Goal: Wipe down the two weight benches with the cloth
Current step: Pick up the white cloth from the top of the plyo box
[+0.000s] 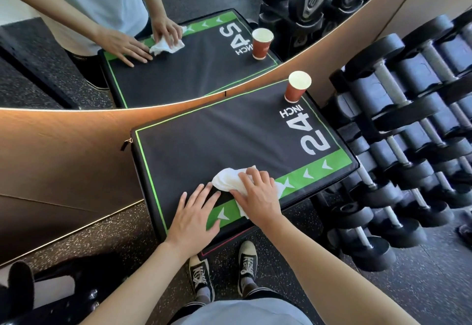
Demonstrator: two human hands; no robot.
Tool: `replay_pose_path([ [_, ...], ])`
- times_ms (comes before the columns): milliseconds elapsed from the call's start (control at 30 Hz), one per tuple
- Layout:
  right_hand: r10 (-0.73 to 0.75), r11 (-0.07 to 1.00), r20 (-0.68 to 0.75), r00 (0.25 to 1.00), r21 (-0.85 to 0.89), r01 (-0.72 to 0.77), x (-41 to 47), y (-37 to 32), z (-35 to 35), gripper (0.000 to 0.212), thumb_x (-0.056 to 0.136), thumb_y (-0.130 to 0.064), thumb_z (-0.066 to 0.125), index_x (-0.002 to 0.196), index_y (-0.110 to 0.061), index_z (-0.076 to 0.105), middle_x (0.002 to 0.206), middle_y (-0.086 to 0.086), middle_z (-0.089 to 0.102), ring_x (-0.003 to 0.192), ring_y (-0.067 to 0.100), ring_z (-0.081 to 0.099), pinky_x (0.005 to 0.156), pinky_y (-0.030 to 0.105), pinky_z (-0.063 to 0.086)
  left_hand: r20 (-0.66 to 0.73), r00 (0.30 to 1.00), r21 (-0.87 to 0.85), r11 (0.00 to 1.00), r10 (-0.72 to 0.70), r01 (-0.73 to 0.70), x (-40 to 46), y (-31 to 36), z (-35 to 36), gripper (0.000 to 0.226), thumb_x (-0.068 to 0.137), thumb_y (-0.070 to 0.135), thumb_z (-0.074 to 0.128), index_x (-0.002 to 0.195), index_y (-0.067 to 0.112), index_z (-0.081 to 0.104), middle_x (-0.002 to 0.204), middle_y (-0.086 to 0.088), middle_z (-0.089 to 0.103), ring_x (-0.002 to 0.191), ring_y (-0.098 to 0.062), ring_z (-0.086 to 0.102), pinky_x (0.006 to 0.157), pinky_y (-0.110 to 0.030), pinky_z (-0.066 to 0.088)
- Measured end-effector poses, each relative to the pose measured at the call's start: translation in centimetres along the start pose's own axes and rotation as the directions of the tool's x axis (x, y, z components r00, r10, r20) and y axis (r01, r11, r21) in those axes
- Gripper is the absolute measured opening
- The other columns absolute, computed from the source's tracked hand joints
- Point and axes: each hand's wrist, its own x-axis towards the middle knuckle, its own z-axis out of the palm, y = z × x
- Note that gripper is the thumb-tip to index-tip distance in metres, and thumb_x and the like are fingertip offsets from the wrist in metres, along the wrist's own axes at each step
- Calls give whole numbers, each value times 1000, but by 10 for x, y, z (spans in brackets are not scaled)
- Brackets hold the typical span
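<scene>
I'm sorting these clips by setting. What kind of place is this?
Most likely a gym: racks of dumbbells, speckled rubber flooring, and a padded box marked 24 INCH set against a wall mirror.

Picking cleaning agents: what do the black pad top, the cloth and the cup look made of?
Pad top: looks like matte vinyl or coated fabric over foam; soft creases, stitched edge, a zipper pull at the corner. Cannot tell which.
Cloth, under the right hand: white woven or terry textile, crumpled, maybe a thick paper towel.
Cup: paper, reddish-brown matte wall, pale inside, rolled rim.
</scene>
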Motion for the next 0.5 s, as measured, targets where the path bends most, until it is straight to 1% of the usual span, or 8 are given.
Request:
replay_pose_path([
  [100, -38, 999, -10, 999, 29, 38, 5, 3, -2, 40, 101, -55, 50, 117, -20, 60, 114, -1, 57, 91, 26, 49, 74, 42, 47, 34, 999, 16, 1000, -15, 14, 0, 3, -4, 70, 102, 52, 46, 165, 29, 28, 176, 4, 12, 163, -18, 6, 130, -53, 15],
  [233, -57, 997, 5, 998, 58, 56, 27, 7, -5, 33, 101, -47, 55, 101, -15, 63, 96, 1, 59, 83, 27, 52, 68, 43, 49, 36, 998, -41, 997, -60, 61, -5, 9, -14, 68, 102, 53, 45, 164, 30, 30, 172, 9, 21, 161, -16, 14, 128, -50, 23],
  [333, -63, 996, 43, 997, 66, 60, 46, 9, -8, 33, 100, -47, 56, 91, -15, 60, 88, 0, 59, 81, 27, 54, 69, 41, 46, 15, 993, -43, 993, -113, 114, -12, 11, -23, 65, 102, 53, 44, 162, 31, 32, 171, 11, 23, 159, -15, 17, 128, -48, 24],
  [433, -78, 995, 39, 996, 59, 76, 55, 10, -9, 37, 98, -51, 56, 83, -16, 58, 81, -3, 57, 85, 27, 51, 74, 41, 39, -11, 988, -61, 986, -154, 153, -16, 15, -35, 63, 102, 51, 47, 160, 29, 37, 169, 9, 28, 158, -16, 22, 127, -46, 26],
  [500, -74, 993, 42, 996, 94, 69, 59, 10, -10, 40, 97, -52, 57, 79, -16, 57, 77, -4, 56, 85, 26, 50, 75, 40, 37, -39, 986, -68, 985, -163, 160, -18, 19, -43, 61, 102, 50, 47, 158, 26, 41, 167, 7, 32, 157, -17, 25, 126, -45, 29],
])
